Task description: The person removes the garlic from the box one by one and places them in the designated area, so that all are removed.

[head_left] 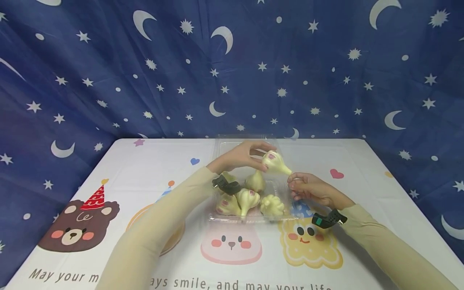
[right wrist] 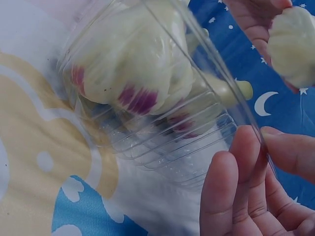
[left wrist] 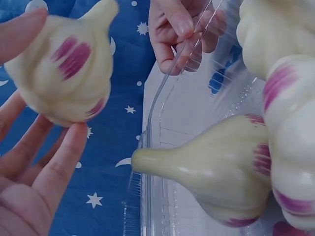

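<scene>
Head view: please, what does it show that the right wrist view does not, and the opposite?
Only the head view shows the printed bear, the lettering and the black band on the left wrist.

Only the right wrist view shows plainly the right hand pinching the clear container by its edge, and the purple marks on the bulb facing it.

Both show the left hand holding a garlic bulb and the starry blue cloth.

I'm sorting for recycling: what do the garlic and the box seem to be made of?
The garlic: probably moulded plastic or foam, smooth with a soft sheen; the purple patches look brushed on. Which of the two stays open.
The box: thin, clear, glossy plastic, it seems; garlic shows through its ribbed wall.
</scene>
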{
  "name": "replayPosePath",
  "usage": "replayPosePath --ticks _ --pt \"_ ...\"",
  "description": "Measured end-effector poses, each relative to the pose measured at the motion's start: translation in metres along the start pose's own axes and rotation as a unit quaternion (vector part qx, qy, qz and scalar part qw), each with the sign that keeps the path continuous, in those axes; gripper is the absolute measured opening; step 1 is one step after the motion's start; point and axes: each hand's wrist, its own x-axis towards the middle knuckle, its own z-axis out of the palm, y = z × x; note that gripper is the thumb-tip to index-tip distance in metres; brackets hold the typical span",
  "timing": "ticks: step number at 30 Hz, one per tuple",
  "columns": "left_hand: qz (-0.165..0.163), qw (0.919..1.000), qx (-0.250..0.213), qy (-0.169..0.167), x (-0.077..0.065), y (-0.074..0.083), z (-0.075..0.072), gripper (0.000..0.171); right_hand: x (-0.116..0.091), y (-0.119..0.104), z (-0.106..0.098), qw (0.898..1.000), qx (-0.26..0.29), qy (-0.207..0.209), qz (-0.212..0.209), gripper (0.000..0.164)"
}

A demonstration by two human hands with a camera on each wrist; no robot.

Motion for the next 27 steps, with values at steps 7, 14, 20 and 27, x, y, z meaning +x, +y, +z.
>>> replayPosePath --ticks 7,14,20,27 --pt "0.018 0.9982 -0.007 0.057 -0.016 0.006 -0.001 0.061 0.000 -0.001 0.001 1.000 -0.008 0.008 0.006 0.009" --pt "0.028 0.9965 0.001 0.078 -0.035 0.009 -0.008 0.063 -0.001 -0.001 0.001 1.000 0.001 -0.003 -0.001 0.011" --pt "0.017 0.9943 0.009 0.105 -0.054 0.009 -0.021 0.064 0.000 0.000 0.001 1.000 -0.006 0.006 0.006 0.010" --pt "-0.009 0.9904 0.023 0.136 -0.078 0.006 -0.033 0.065 0.000 -0.001 0.002 1.000 -0.002 0.009 0.007 0.010"
